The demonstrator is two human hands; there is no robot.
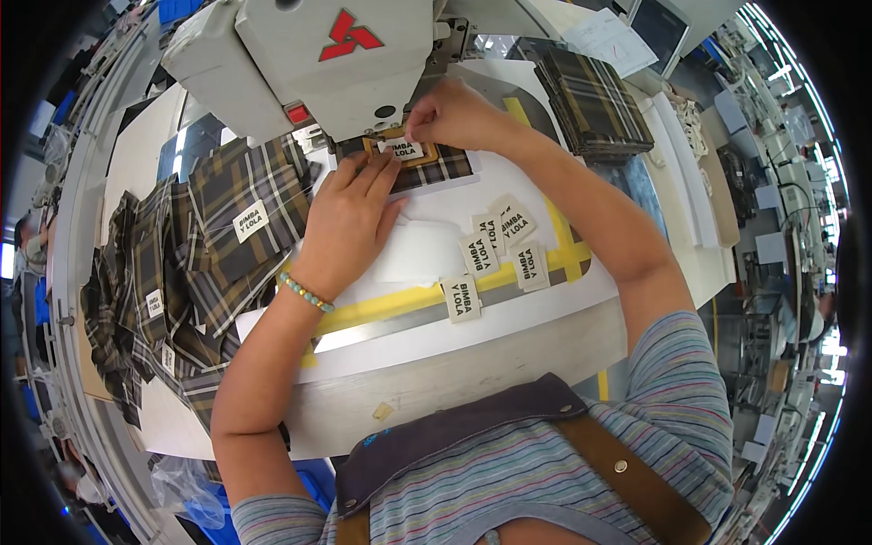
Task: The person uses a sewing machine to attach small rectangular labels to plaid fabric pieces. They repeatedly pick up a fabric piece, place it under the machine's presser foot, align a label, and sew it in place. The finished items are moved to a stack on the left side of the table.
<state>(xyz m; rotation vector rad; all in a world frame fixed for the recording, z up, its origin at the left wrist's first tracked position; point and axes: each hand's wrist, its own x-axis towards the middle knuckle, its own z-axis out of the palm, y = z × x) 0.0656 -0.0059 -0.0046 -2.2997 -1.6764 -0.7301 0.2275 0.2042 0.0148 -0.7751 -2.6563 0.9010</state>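
A white label [401, 149] lies in a tan rectangular frame [424, 160] on dark plaid fabric [454, 165], beneath the head of a white sewing machine [331, 77]. My left hand [350, 213], with a beaded bracelet, rests with its fingertips on the frame's left lower part, fingers laid out and slightly bent. My right hand [450, 118] is at the label's upper right, thumb and forefinger pinched close to it; what they hold, if anything, is hidden. Several loose white labels [481, 254] lie on the white work surface [409, 322] below.
A loose heap of plaid pieces [218, 218], some bearing labels, covers the left side. A neat stack of plaid pieces [590, 104] is at back right, near a paper sheet [609, 41]. Blue bins [313, 483] are below the table. Other workstations line both sides.
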